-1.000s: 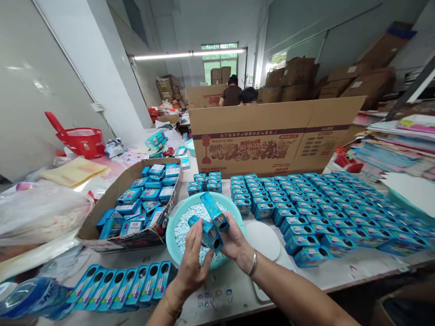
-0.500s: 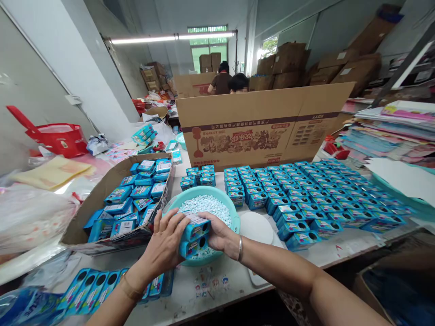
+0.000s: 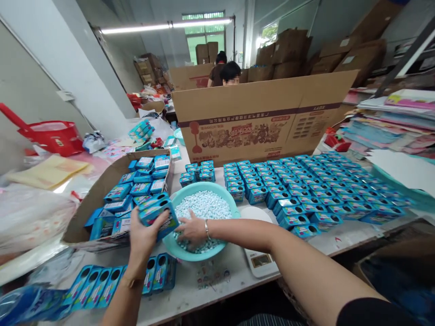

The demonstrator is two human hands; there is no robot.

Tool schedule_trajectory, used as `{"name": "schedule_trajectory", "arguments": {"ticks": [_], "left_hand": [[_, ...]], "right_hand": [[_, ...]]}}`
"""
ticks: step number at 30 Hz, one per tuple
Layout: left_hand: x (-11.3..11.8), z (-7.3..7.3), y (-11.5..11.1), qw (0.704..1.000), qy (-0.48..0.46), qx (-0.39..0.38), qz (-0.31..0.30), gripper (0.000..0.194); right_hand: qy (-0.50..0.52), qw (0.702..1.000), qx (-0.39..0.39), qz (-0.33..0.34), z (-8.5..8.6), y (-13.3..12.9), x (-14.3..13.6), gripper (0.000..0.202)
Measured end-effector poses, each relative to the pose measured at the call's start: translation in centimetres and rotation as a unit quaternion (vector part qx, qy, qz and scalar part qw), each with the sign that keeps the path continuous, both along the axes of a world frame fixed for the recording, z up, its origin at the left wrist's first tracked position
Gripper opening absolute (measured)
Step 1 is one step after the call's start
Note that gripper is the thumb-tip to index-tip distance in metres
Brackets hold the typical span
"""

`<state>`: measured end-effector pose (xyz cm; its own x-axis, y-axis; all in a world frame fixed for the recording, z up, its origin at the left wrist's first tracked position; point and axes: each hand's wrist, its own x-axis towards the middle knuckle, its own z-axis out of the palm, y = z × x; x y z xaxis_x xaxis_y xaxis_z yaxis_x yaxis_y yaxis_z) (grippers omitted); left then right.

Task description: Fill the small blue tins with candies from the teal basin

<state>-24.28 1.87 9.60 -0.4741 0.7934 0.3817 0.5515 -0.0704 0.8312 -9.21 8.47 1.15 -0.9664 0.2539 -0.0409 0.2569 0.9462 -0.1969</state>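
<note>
Hands, two. Your left hand (image 3: 144, 233) grasps two blue boxes (image 3: 158, 215), held together, tilted, between the open carton and the basin. Your right hand (image 3: 194, 230) has its fingers down among the pale pellets (image 3: 204, 203); blur and pellets hide the fingertips, so whether it grasps any cannot be told. Bracelet (image 3: 206, 229), one, silver, on the right wrist.

Basin, one, turquoise (image 3: 235, 213), under your right hand, holding the pellets. White scale (image 3: 261, 262), one, right of the basin, partly beneath your right forearm. Open carton (image 3: 76, 224), one, beside and beyond your left hand, with a loose heap of blue boxes, overlapping, uncountable. Row of boxes (image 3: 98, 287), at least six, crossing behind your left forearm. Box ranks (image 3: 306, 199), dozens, right of and beyond your right hand; a smaller cluster (image 3: 206, 172) beyond the basin. Bottle (image 3: 32, 301), one, blue, left of your left forearm.

Table (image 3: 190, 303), one, pale, with small printed figures below the basin. Cardboard panel (image 3: 265, 122), one, upright, beyond both hands.

Room: people, two (image 3: 231, 72), past the panel; tube light (image 3: 166, 26), one, lit; red basket (image 3: 56, 138), one, far left; stacked cartons (image 3: 288, 47) at the back; paper stacks (image 3: 401, 122), far right.
</note>
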Motion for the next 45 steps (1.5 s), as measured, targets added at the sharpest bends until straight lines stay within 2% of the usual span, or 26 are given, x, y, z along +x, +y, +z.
{"name": "schedule_trajectory", "arguments": {"ticks": [3,6,9,11,12,13,14,15,17,18,19,24,27,29,32,37,43,45], "left_hand": [[1.1,-1.4,1.1,0.993,0.078,-0.075,-0.042,0.071],[2.1,-2.8,1.7,0.969,0.193,-0.121,-0.098,0.065],[3.3,-3.7,2.1,0.916,0.312,-0.197,-0.157,0.054],[4.1,-4.1,2.4,0.873,0.371,-0.256,-0.185,0.048],[4.5,-4.2,2.6,0.856,0.391,-0.276,-0.197,0.046],[4.9,-4.3,2.7,0.844,0.405,-0.286,-0.205,0.044],[5.2,-4.5,2.8,0.839,0.413,-0.286,-0.211,0.044],[5.5,-4.6,2.9,0.838,0.416,-0.279,-0.217,0.044],[5.9,-4.9,3.1,0.845,0.407,-0.265,-0.224,0.046],[6.1,-5.1,3.2,0.851,0.397,-0.26,-0.222,0.048],[6.2,-5.3,3.3,0.858,0.386,-0.258,-0.219,0.05],[5.9,-6.6,3.4,0.899,0.312,-0.233,-0.2,0.06],[5.2,-7.5,3.2,0.945,0.229,-0.16,-0.173,0.068],[5.0,-7.9,3.1,0.962,0.185,-0.113,-0.163,0.07],[5.2,-7.8,3.0,0.975,0.129,-0.089,-0.158,0.069],[6.3,-6.7,3.2,0.989,0.055,-0.063,-0.123,0.069],[6.6,-6.1,3.5,0.987,0.066,-0.061,-0.133,0.068],[6.6,-6.1,3.5,0.985,0.07,-0.063,-0.142,0.067]], "right_hand": [[-0.029,0.996,0.014,-0.083,-0.1,1.2,0.8,0.028],[0.001,0.989,-0.015,-0.149,0.4,2.3,2.6,0.019],[0.062,0.974,-0.081,-0.204,0.7,3.1,5.4,0.019],[0.128,0.944,-0.148,-0.265,0.5,3.5,7.4,0.027],[0.173,0.917,-0.186,-0.308,0.2,3.6,8.3,0.032],[0.223,0.878,-0.228,-0.358,-0.2,3.8,9.0,0.035],[0.283,0.821,-0.274,-0.414,-0.7,3.9,9.4,0.036],[0.344,0.752,-0.318,-0.464,-1.2,4.0,9.5,0.035],[0.438,0.618,-0.384,-0.528,-2.1,4.2,8.8,0.028],[0.467,0.572,-0.403,-0.541,-2.4,4.2,8.0,0.024],[0.485,0.545,-0.415,-0.544,-2.6,4.1,7.2,0.02],[0.516,0.505,-0.472,-0.505,-1.9,3.8,3.6,0.019],[0.541,0.481,-0.502,-0.474,-0.5,3.9,2.9,0.023],[0.559,0.464,-0.516,-0.454,0.6,4.1,2.7,0.024],[0.577,0.444,-0.533,-0.43,2.2,4.4,2.3,0.029],[0.589,0.426,-0.554,-0.406,4.5,4.3,1.9,0.037],[0.563,0.4,-0.587,-0.422,5.3,4.1,2.4,0.043],[0.555,0.4,-0.595,-0.423,5.4,4.0,2.5,0.045]]}}
